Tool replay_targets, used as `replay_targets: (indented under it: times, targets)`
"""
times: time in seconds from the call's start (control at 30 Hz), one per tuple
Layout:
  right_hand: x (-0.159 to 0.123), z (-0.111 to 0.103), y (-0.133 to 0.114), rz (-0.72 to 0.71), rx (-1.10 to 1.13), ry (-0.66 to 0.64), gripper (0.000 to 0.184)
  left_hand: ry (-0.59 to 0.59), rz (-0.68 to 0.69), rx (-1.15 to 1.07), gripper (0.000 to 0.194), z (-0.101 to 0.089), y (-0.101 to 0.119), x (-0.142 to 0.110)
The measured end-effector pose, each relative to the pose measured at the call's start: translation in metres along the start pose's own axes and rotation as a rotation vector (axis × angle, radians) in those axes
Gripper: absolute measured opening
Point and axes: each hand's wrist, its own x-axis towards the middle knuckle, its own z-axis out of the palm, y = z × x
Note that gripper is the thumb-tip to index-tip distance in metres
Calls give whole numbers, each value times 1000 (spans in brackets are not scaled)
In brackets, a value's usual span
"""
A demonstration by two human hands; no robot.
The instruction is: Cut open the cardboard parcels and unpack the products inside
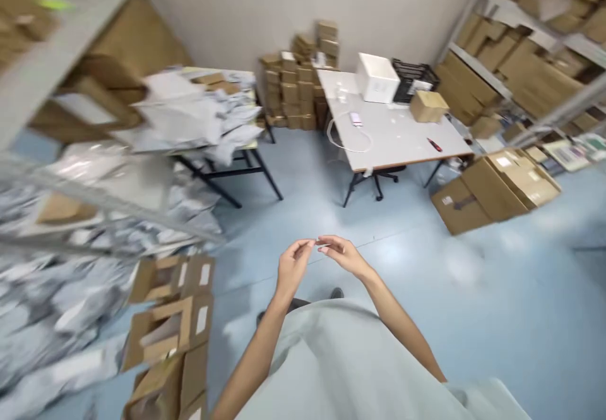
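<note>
In front of my body, above the blue floor, my left hand (pixel 293 265) and my right hand (pixel 346 256) are raised with fingertips almost meeting. The left thumb and fingers are drawn together at the tips; whether a small item sits between them is too fine to make out. On the right, the thumb stands a little apart from the slightly bent fingers. A thin pale sliver shows near the right fingertips, and I cannot tell what it is. Neither hand touches a table or a box.
Ahead right, a white table (pixel 400 132) bears a white box (pixel 377 79), black crate (pixel 411 82), small carton (pixel 428 107) and cable. Grey packages (pixel 189 110) cover the left table. Open cardboard boxes (pixel 173 325) line my left; a large carton (pixel 492 186) stands right. Shelves flank both sides.
</note>
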Motion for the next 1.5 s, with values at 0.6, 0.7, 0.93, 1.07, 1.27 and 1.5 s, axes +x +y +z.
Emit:
replay_targets:
  times: [0.6, 0.7, 0.93, 1.07, 1.27, 1.5]
  targets:
    - [-14, 35, -12, -7, -273, -195, 56, 327, 52, -134, 34, -39, -4, -51]
    - [13, 112, 18, 92, -376, -421, 55, 674, -28, -245, 29, -126, -52, -98]
    - [14, 333, 142, 369, -598, -929, 50, 1437, -396, -501, 17, -303, -197, -306]
    - [0, 423, 229, 478, -792, -1082, 44, 1646, -629, -606, 19, -343, -279, -397]
    - [14, 528, 354, 559, -1056, -1119, 18, 1600, -852, -762, 16, -387, -383, -414]
    - [44, 631, 525, 643, -1237, -1071, 20, 1532, -986, -1037, 2, -452, -533, -363]
